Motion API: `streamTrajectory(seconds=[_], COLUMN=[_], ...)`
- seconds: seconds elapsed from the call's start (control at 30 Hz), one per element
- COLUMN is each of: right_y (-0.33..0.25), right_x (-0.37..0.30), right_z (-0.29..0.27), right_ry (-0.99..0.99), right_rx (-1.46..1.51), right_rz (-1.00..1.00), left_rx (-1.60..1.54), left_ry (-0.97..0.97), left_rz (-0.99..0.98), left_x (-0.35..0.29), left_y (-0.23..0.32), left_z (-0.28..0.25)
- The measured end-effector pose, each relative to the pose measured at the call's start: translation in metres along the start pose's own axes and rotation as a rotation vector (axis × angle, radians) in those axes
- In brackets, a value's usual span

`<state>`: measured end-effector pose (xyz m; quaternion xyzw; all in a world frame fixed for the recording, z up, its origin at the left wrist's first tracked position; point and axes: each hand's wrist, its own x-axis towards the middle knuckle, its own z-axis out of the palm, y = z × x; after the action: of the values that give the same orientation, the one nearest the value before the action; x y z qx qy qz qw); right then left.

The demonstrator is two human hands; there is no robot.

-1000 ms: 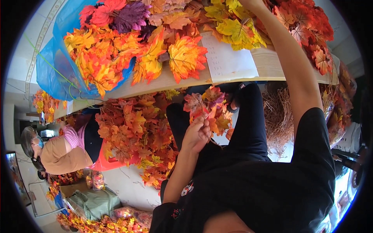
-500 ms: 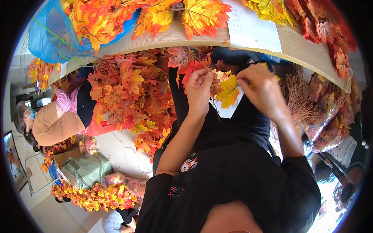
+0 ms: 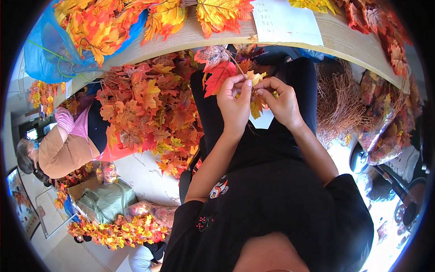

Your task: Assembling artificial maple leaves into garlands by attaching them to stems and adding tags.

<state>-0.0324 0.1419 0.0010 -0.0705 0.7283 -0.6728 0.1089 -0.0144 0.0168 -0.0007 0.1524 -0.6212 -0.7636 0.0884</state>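
Along the near edge of a pale wooden table lies a white sheet. Just off that edge, the left hand pinches stemmed red leaves in its fingers; the right hand has its fingers narrowed on yellow leaves beside them.

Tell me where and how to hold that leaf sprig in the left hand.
Probably pinched by its thin brown stem, from the near side, as the left hand seems to do: the stretch showing is narrow and bare, while the red leaf spreads broad beside it.
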Motion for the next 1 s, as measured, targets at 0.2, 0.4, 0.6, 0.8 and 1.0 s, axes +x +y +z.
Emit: streamTrajectory(seconds=[0.2,0.4,0.6,0.8,1.0], right_y=[0.001,-0.003,-0.013,-0.004,0.0], right_x=[0.001,-0.001,0.002,0.006,0.007], right_z=[0.0,-0.002,-0.003,-0.01,-0.005], right_ry=[-0.006,-0.007,-0.086,-0.141,-0.063], right_rx=[-0.131,-0.16,-0.173,-0.141,-0.064], right_rz=[-0.065,-0.009,0.112,0.072,0.142], left_rx=[-0.005,0.34,0.419,0.411,0.256], left_ry=[-0.01,-0.009,-0.03,-0.081,-0.124], left_rz=[0.004,0.206,0.27,0.197,0.069], left_x=[-0.001,-0.006,-0.009,-0.008,-0.001], left_y=[-0.002,0.003,0.003,-0.001,0.002], left_z=[-0.002,0.001,-0.001,-0.003,-0.004])
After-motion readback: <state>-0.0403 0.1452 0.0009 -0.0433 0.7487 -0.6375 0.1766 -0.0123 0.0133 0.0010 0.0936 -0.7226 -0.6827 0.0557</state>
